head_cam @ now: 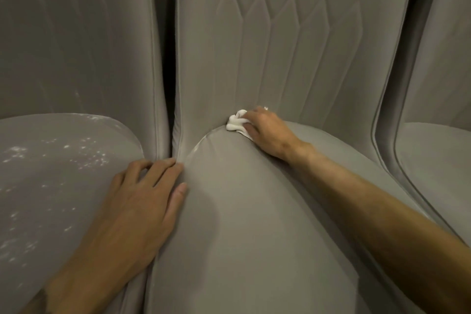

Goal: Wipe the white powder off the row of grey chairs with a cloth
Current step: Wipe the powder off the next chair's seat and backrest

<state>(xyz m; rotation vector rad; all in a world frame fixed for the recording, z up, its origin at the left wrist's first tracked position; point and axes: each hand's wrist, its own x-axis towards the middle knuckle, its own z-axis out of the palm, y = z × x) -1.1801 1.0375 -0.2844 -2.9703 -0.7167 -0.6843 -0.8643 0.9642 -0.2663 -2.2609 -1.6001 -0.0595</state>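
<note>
The right hand (265, 132) presses a crumpled white cloth (237, 123) into the back crease of the middle grey padded fabric chair (242, 224).
Its fingers curl over the cloth, which bunches out beyond the fingertips where seat meets quilted backrest. The left hand (145, 191) lies flat, fingers loosely straight and holding nothing, across the gap between two seats. Specks of white powder (84, 158) dot the grey seat just left of that hand.

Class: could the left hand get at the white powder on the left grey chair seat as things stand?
Probably yes: the left hand rests on that grey fabric seat, white powder specks beside it, nothing between.
</note>
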